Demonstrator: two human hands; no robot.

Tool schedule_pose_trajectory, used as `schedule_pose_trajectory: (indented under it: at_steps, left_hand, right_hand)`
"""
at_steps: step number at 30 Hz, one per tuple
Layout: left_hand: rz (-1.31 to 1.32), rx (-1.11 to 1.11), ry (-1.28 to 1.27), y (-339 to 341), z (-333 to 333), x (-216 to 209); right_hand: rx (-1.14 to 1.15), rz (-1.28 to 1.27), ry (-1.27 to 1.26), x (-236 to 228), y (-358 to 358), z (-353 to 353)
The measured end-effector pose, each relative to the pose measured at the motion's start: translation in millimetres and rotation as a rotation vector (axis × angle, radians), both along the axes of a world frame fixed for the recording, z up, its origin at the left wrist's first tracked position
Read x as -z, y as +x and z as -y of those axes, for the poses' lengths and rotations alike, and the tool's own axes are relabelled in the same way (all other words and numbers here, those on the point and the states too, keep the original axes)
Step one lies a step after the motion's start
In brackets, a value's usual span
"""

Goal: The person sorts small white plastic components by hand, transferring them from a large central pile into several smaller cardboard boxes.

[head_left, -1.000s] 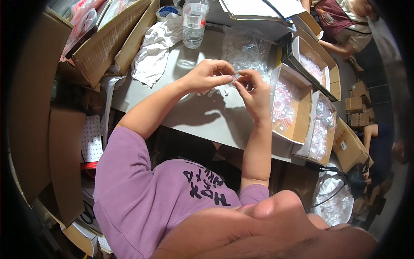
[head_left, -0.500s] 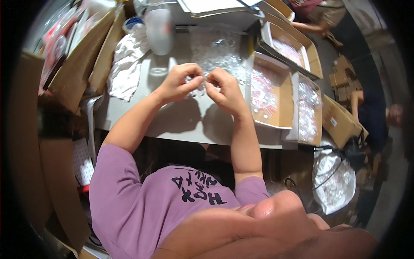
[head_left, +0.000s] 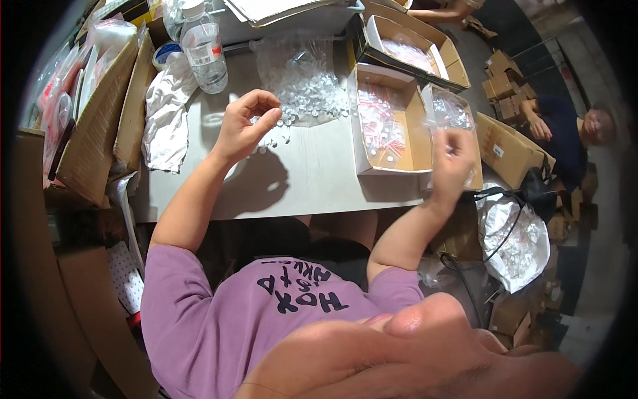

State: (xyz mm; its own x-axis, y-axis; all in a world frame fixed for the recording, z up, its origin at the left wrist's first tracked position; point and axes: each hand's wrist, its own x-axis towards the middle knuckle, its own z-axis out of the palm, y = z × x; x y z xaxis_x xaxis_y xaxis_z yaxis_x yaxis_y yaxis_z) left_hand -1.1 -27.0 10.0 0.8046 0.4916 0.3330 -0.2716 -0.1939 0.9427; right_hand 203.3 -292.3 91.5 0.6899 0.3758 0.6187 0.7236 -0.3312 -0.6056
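Observation:
Above the grey table (head_left: 312,179), my left hand (head_left: 242,126) is curled, thumb and forefinger close together. Whatever sits in its fingers is too small to name. Just beyond it, small clear round pieces (head_left: 312,100) spill from an open clear plastic bag (head_left: 282,50); a few lie loose beneath the hand. My right hand (head_left: 453,163) is over the narrow box (head_left: 475,174) of clear packets, its fingers curled and blurred. A pale, see-through smear shows at its fingertips, but its kind is unclear. Beside that hand, a cardboard box (head_left: 419,126) holds small red-and-clear packets (head_left: 382,126).
A clear bottle (head_left: 205,56) and a crumpled white cloth (head_left: 166,123) stand left of the bag. Cardboard boxes (head_left: 100,126) line the left side. Another packet box (head_left: 458,56) lies at the far right. Below right is a white sack (head_left: 515,246). A co-worker (head_left: 565,130) is beyond.
My hands were together over the small pieces; now they are apart. My right hand has swung right to the narrow box, while my left stays near the pieces. The view has shifted.

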Motion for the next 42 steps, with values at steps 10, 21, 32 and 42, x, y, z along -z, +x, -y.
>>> schedule_pose_trajectory:
  at_steps: [10, 21, 32, 42]
  left_hand:
    - [-0.011, 0.047, 0.106, 7.3, 6.4, 0.1]
    - [-0.046, 0.161, 0.141, 5.9, 9.2, -2.2]
    - [-0.033, 0.136, 0.153, 6.4, 12.4, -0.1]
    - [-0.052, 0.122, 0.168, 4.2, 12.3, -3.0]
  right_hand:
    - [-0.079, -0.251, -0.605, 19.6, 40.5, 6.7]
    - [-0.276, -0.391, -1.076, 53.0, 67.0, -18.5]
    - [-0.313, -0.337, -0.412, 48.7, 55.2, -30.7]
    - [-0.379, -0.796, -0.213, 36.6, 47.4, -39.8]
